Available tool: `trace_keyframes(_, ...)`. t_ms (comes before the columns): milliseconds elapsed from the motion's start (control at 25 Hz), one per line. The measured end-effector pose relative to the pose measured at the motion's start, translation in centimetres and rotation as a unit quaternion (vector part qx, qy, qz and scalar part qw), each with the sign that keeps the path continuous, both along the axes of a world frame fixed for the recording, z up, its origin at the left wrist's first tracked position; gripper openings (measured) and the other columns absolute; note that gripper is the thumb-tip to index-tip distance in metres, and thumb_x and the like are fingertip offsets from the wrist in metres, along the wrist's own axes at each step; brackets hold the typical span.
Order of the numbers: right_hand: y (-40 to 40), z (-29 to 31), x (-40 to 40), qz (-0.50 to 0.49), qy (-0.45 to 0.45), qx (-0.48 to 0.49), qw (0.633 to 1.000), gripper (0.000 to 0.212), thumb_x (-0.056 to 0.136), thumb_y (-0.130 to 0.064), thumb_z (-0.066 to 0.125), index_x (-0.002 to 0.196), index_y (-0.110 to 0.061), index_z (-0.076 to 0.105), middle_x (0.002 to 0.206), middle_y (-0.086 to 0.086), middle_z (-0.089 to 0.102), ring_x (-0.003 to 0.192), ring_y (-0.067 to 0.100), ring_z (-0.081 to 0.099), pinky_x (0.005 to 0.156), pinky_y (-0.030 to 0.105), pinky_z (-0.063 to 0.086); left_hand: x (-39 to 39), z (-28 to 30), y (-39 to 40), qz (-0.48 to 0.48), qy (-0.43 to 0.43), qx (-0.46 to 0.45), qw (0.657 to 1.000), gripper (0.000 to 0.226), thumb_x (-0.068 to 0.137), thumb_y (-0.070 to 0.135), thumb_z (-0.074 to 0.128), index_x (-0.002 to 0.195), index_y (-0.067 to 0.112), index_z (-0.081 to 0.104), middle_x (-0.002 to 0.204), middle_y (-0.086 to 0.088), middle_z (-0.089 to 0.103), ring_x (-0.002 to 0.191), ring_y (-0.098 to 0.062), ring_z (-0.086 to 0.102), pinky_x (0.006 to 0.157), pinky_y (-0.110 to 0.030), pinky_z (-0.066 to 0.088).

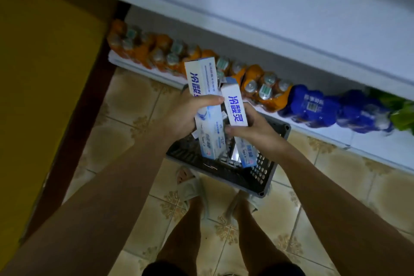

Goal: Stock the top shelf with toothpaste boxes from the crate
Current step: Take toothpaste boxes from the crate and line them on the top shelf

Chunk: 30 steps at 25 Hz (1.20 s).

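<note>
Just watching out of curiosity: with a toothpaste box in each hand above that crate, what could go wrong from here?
1. The left hand seems to hold more than one box with only the thumb across the front; one might slide out and fall.
2. The right hand pinches its box near the middle, so it could tip during the lift.
3. The dark crate sits right at the person's feet, a likely trip hazard when stepping toward the shelf.
</note>
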State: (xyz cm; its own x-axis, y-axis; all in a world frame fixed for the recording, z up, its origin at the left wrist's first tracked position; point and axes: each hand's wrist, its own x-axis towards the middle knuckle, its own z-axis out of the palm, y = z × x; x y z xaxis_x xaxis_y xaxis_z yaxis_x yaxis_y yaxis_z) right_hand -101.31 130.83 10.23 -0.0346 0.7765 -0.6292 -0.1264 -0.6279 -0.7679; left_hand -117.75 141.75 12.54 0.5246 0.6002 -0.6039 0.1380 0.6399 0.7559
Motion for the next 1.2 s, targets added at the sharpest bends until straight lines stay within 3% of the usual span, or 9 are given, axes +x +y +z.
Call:
trace_keyframes(120, 0.7, 8.2, -1.2, -0.005, 0.009, 0.022, 1.000, 0.059, 0.083, 0.006, 0.068, 0.128, -0.028, 0.051, 0.118, 0.004, 0.068, 0.112, 0.026, 0.064, 0.091, 0.041, 0.055, -0.3, 9.1, 0.2, 0.033, 0.021, 0.077, 0.996, 0.032, 0.082, 0.005, 0.071, 0.111, 0.001, 0.060, 0.101, -0.014, 0.069, 0.092, -0.024, 0.070, 0.080, -0.036, 0.058)
trace_keyframes(200, 1.0, 13.9, -1.5, 0.033, -0.003, 0.023, 0.999, 0.056, 0.078, 0.000, 0.070, 0.126, -0.024, 0.054, 0.110, 0.006, 0.069, 0.106, 0.026, 0.065, 0.091, 0.042, 0.052, -1.2, 15.2, 0.9, 0.026, 0.046, 0.126, 0.991, 0.032, 0.083, 0.001, 0.071, 0.114, 0.000, 0.060, 0.100, -0.009, 0.070, 0.087, -0.017, 0.070, 0.072, -0.026, 0.058)
trace_keyframes(360, 1.4, 25.6, -1.4, 0.115, 0.006, 0.031, 0.993, 0.057, 0.065, -0.013, 0.067, 0.121, -0.008, 0.053, 0.098, 0.010, 0.065, 0.092, 0.024, 0.062, 0.095, 0.045, 0.045, -2.8, 27.5, 2.1, -0.009, 0.057, 0.219, 0.974, 0.027, 0.083, 0.005, 0.072, 0.108, 0.007, 0.064, 0.095, 0.000, 0.072, 0.085, -0.014, 0.070, 0.067, -0.024, 0.054)
trace_keyframes(480, 1.5, 32.8, -1.4, 0.148, 0.016, 0.055, 0.987, 0.049, 0.069, -0.013, 0.064, 0.116, -0.019, 0.051, 0.100, 0.009, 0.064, 0.092, 0.021, 0.063, 0.090, 0.039, 0.049, -3.4, 35.4, 2.6, -0.047, 0.023, 0.254, 0.966, 0.027, 0.076, 0.008, 0.076, 0.101, 0.013, 0.064, 0.095, -0.001, 0.074, 0.092, -0.019, 0.071, 0.077, -0.032, 0.058)
trace_keyframes(560, 1.5, 36.1, -1.0, 0.158, 0.009, 0.071, 0.985, 0.050, 0.068, -0.019, 0.068, 0.115, -0.022, 0.050, 0.103, 0.008, 0.066, 0.097, 0.023, 0.063, 0.095, 0.044, 0.047, -3.7, 39.6, 3.0, -0.069, 0.011, 0.264, 0.962, 0.026, 0.074, 0.010, 0.075, 0.098, 0.013, 0.065, 0.092, 0.000, 0.074, 0.093, -0.020, 0.071, 0.079, -0.034, 0.058)
trace_keyframes(720, 2.0, 41.9, 0.5, 0.173, -0.017, 0.107, 0.979, 0.056, 0.063, -0.027, 0.073, 0.114, -0.021, 0.050, 0.098, 0.004, 0.066, 0.089, 0.021, 0.064, 0.091, 0.044, 0.048, -3.1, 45.8, 3.3, -0.099, 0.010, 0.322, 0.942, 0.018, 0.081, 0.003, 0.074, 0.088, 0.019, 0.074, 0.093, -0.002, 0.076, 0.091, -0.019, 0.071, 0.087, -0.040, 0.057)
trace_keyframes(880, 2.5, 45.4, 1.8, 0.182, -0.016, 0.116, 0.976, 0.062, 0.057, -0.029, 0.074, 0.113, -0.014, 0.051, 0.092, 0.003, 0.067, 0.081, 0.018, 0.065, 0.084, 0.040, 0.052, -1.7, 50.0, 2.9, -0.103, 0.054, 0.404, 0.907, 0.030, 0.075, 0.011, 0.081, 0.102, 0.008, 0.068, 0.098, -0.005, 0.076, 0.096, -0.026, 0.071, 0.088, -0.050, 0.056)
trace_keyframes(1040, 2.2, 47.4, 3.0, 0.186, 0.004, 0.130, 0.974, 0.059, 0.065, -0.023, 0.073, 0.116, -0.009, 0.046, 0.090, 0.006, 0.063, 0.075, 0.017, 0.064, 0.075, 0.035, 0.054, -0.4, 52.8, 1.9, -0.101, 0.040, 0.469, 0.876, 0.032, 0.077, 0.006, 0.079, 0.105, 0.005, 0.064, 0.094, 0.001, 0.075, 0.082, -0.007, 0.071, 0.063, -0.019, 0.054)
trace_keyframes(1200, 1.8, 48.4, 3.8, 0.209, 0.016, 0.139, 0.968, 0.061, 0.065, -0.027, 0.072, 0.116, -0.008, 0.044, 0.085, 0.004, 0.062, 0.074, 0.017, 0.063, 0.075, 0.034, 0.053, 0.2, 53.8, 1.2, -0.124, 0.038, 0.484, 0.865, 0.034, 0.075, 0.011, 0.082, 0.104, 0.008, 0.065, 0.092, 0.005, 0.076, 0.084, -0.010, 0.073, 0.065, -0.017, 0.054)
